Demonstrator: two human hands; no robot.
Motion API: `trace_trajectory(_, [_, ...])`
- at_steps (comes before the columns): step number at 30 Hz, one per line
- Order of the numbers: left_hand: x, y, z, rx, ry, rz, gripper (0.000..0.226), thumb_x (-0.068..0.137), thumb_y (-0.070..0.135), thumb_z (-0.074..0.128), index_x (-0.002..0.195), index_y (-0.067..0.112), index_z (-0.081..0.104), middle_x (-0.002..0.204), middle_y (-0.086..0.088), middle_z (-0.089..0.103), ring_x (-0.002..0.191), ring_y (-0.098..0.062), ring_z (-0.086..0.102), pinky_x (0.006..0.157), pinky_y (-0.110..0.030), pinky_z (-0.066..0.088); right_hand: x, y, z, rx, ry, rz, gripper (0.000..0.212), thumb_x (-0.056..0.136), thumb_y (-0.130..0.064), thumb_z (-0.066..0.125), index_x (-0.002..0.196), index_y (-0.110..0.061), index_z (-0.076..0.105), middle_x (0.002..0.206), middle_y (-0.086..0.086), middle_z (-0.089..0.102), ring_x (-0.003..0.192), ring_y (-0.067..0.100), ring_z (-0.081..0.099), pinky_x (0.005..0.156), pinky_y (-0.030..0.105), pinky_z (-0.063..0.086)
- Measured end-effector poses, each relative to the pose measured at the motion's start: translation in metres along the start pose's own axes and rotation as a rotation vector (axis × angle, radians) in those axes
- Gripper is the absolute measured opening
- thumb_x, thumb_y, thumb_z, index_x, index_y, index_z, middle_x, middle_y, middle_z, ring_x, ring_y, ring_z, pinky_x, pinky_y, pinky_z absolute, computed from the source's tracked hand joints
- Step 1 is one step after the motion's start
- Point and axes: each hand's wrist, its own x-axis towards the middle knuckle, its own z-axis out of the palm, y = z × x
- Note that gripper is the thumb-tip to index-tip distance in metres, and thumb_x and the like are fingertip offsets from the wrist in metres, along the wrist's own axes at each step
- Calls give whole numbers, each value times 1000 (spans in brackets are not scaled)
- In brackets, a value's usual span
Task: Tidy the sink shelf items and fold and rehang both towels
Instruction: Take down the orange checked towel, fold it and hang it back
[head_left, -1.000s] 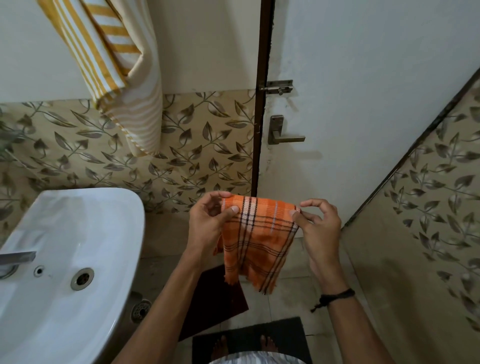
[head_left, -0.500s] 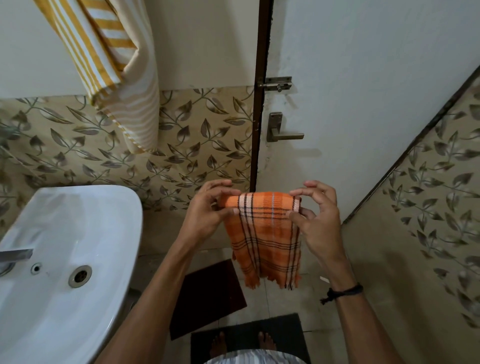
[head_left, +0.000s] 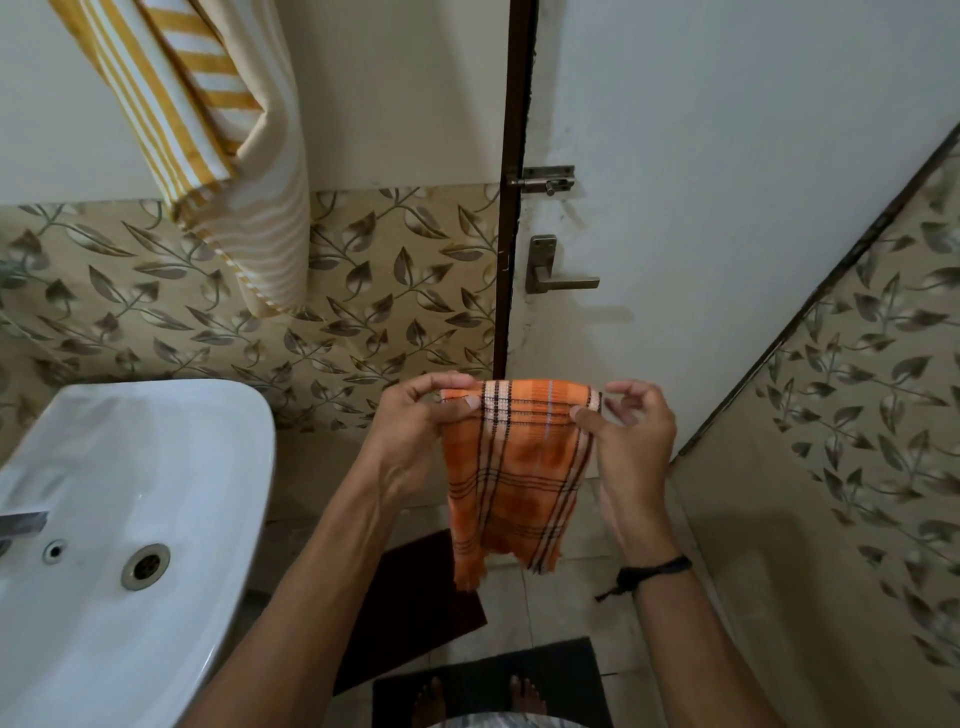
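A white ceramic sink (head_left: 130, 519) sits at the left, below a yellow-striped cream towel (head_left: 228, 156) hanging on the wall. In front of the white door (head_left: 727, 208) a small orange checked cloth towel (head_left: 514, 467) hangs folded, held in mid-air. To fold it well, the corners should probably be matched and the top edge kept taut. The left hand (head_left: 415, 431) and right hand (head_left: 634, 441), forearms raised, each pinch a top corner between thumb and fingers.

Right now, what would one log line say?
step: folding | left hand, right hand: pinching orange towel top | striped towel: hanging
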Motion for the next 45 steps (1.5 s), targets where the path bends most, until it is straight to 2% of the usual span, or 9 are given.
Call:
trace_trajectory(3, [-3, -8, 7, -155, -4, -25, 28, 83, -20, 64, 82, 7, 62, 82, -7, 73, 68, -24, 72, 60, -40, 63, 0, 19, 6, 176, -16, 323, 38, 81, 7, 75, 105, -16, 56, 105, 13, 66, 77, 15, 69, 58, 23, 57])
trace_trajectory(8, [-1, -20, -4, -136, 19, -12, 33, 82, -16, 68, 78, 15, 58, 94, -13, 64, 84, -36, 67, 68, -46, 62, -5, 50, 9, 184, -230, 645, 42, 88, -15, 76, 124, -22, 56, 117, 14, 70, 103, 25, 69, 77, 35, 55])
trace_trajectory(12, [-2, -10, -25, -40, 75, 80, 37, 81, -11, 74, 90, 18, 51, 91, -14, 67, 75, -30, 72, 67, -48, 62, -14, 43, 19, 258, -242, 479, 32, 92, -6, 68, 120, -21, 61, 98, 9, 74, 83, 20, 69, 62, 27, 53])
trace_trajectory(16, [3, -18, -49, 206, 223, 62, 44, 81, -9, 76, 97, 18, 46, 96, -5, 61, 72, -18, 68, 59, -34, 56, -17, 31, 31, 367, -376, 337, 33, 91, 10, 62, 110, -17, 59, 91, 9, 77, 80, 19, 72, 69, 32, 61])
trace_trajectory(22, [5, -41, -55, -206, 149, -149, 57, 69, -13, 75, 114, 11, 51, 104, -14, 63, 85, -21, 69, 68, -28, 61, -7, 21, 28, 153, -406, 134, 38, 87, 10, 68, 111, -18, 59, 106, 12, 77, 99, 25, 73, 89, 45, 59])
trace_trajectory(29, [5, -44, -22, 543, 12, 343, 52, 71, -9, 83, 106, 27, 71, 136, 3, 49, 125, -14, 55, 96, -30, 56, 19, 5, 3, -150, -266, -102, 32, 82, 0, 79, 92, -27, 66, 88, 4, 73, 83, 17, 73, 74, 36, 61])
trace_trajectory(34, [15, -26, -12, 770, 22, 535, 44, 77, -1, 81, 109, 29, 73, 123, 9, 60, 116, 1, 57, 92, -13, 50, 23, 4, -3, -221, -187, -138, 26, 83, -6, 79, 89, -28, 66, 90, 0, 71, 82, 14, 69, 63, 20, 57])
trace_trajectory(39, [20, 4, -10, 1039, -82, 576, 33, 91, 5, 69, 122, 17, 73, 115, 9, 67, 103, -2, 60, 87, -14, 47, 24, -2, -3, -255, -216, -223, 22, 85, -10, 78, 95, -27, 69, 87, -3, 68, 77, 0, 65, 69, 25, 60])
trace_trajectory(45, [35, 28, -13, 1150, -126, 684, 24, 94, 7, 62, 112, 18, 72, 106, 13, 64, 103, -8, 56, 91, -36, 45, 16, -9, 2, -258, -263, -387, 22, 85, -14, 78, 100, -28, 71, 101, -6, 68, 99, 15, 65, 95, 37, 56])
